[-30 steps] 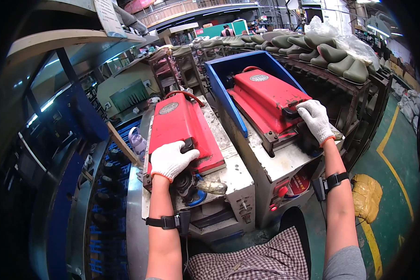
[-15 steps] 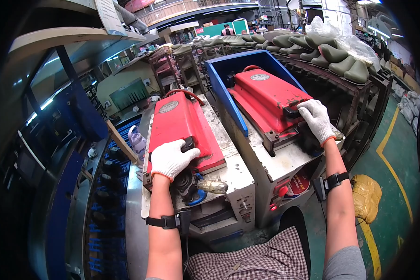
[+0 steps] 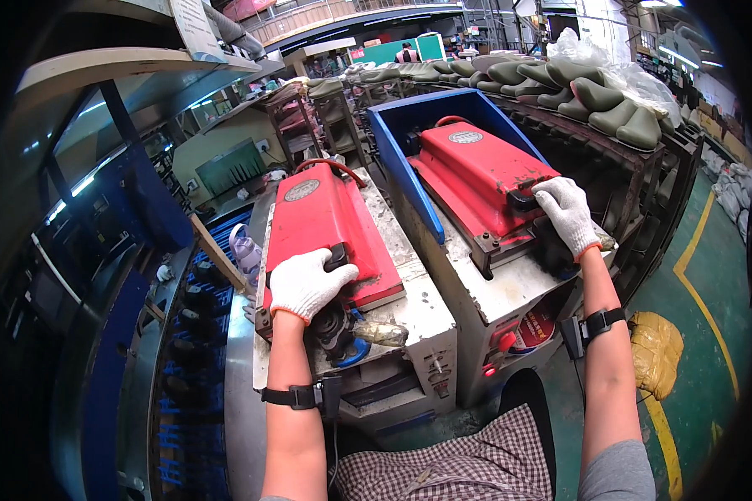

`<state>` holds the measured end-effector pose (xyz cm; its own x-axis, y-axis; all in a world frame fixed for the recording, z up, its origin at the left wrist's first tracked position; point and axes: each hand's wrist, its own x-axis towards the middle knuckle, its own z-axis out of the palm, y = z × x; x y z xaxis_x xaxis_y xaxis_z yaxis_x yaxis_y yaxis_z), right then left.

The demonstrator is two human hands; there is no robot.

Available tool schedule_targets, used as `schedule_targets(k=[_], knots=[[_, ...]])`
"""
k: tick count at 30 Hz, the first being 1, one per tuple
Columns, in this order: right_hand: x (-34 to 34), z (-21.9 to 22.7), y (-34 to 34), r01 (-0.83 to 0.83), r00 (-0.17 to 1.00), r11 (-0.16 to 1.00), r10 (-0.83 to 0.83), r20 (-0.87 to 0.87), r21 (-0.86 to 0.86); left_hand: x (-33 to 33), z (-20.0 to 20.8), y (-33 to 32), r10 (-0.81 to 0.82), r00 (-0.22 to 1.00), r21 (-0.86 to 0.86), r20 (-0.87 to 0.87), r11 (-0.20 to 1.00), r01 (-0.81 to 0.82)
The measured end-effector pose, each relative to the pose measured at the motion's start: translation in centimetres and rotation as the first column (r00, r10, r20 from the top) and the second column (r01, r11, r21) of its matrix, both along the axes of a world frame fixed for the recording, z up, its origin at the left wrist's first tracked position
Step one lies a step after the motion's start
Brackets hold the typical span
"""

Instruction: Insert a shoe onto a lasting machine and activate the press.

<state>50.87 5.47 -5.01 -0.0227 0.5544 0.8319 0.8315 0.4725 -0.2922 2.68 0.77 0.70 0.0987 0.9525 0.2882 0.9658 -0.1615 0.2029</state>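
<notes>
Two red metal machine covers lie side by side in front of me, each with a black handle at its near end. My left hand (image 3: 309, 284), in a white knit glove, is closed around the handle (image 3: 337, 257) of the left cover (image 3: 313, 213). On the right cover (image 3: 476, 171), my gloved right hand (image 3: 566, 213) grips the other handle (image 3: 522, 200). Part of each handle is hidden by the fingers. Below my left hand, a tape-wrapped lever (image 3: 381, 334) sticks out beside a dark round fitting (image 3: 334, 327).
Both covers sit on worn white machine cabinets (image 3: 485, 305); a blue guard (image 3: 405, 175) borders the right one. Olive-green shoes (image 3: 597, 96) crowd a rack at right. A purple bottle (image 3: 246, 253) stands left. A yellow bundle (image 3: 654, 355) lies on the green floor.
</notes>
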Motion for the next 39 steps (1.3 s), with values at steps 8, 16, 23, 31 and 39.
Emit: schedule_targets(k=[8,16,23,31,39], knots=[[-0.07,0.09,-0.11,-0.001,1.000,1.000,0.001,0.002,0.000,0.02,-0.09,0.03,0.008,1.000,0.010,-0.007,1.000,-0.008],[-0.15,0.15,-0.16,0.005,1.000,1.000,-0.005,0.003,0.007,-0.04,-0.10,-0.01,-0.008,1.000,0.017,0.008,1.000,0.008],[-0.16,0.09,-0.14,0.006,1.000,1.000,-0.006,0.003,0.006,-0.01,-0.10,-0.06,-0.007,1.000,0.021,0.009,1.000,0.007],[-0.21,0.14,-0.24,0.002,1.000,1.000,-0.002,-0.015,-0.004,0.07,0.00,-0.10,0.005,1.000,0.008,0.006,1.000,-0.005],[-0.22,0.13,-0.21,0.000,1.000,1.000,0.000,-0.009,-0.002,0.06,-0.05,-0.07,0.010,1.000,0.007,-0.001,1.000,-0.010]])
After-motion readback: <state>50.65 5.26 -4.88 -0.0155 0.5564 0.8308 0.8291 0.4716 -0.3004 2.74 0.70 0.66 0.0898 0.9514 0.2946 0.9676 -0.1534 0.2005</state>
